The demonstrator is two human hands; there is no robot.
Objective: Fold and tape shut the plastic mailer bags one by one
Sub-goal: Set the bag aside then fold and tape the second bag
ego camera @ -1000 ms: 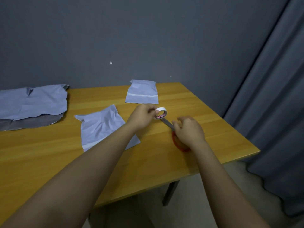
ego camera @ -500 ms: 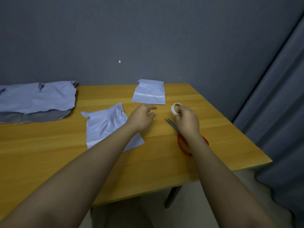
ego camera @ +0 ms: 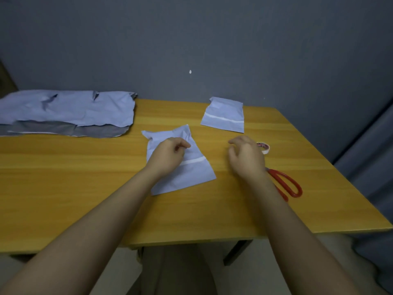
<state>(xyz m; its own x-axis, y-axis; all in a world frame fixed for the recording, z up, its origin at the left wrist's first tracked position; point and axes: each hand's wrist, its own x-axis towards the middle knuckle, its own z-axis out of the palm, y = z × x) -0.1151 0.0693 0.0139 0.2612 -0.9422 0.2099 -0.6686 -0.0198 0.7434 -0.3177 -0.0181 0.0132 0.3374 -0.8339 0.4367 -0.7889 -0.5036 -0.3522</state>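
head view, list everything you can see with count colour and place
crumpled mailer bag: 1, pale blue with a white strip, table centre, under the left hand
taped mailer bag: 1, pale blue with a white strip, far side of the table, right of centre
pile of flat mailer bags: count unclear, pale blue over grey, far left of the table
tape roll: 1, white with red print, on the table just beyond the right hand
scissors: 1, red handles, on the table right of the right forearm, blades hidden
table: 1, yellow wood
wall: grey, behind the table
curtain: grey, right edge
left hand: 1, over the crumpled bag, fingers loosely curled
right hand: 1, above bare table, fingers relaxed, holding nothing
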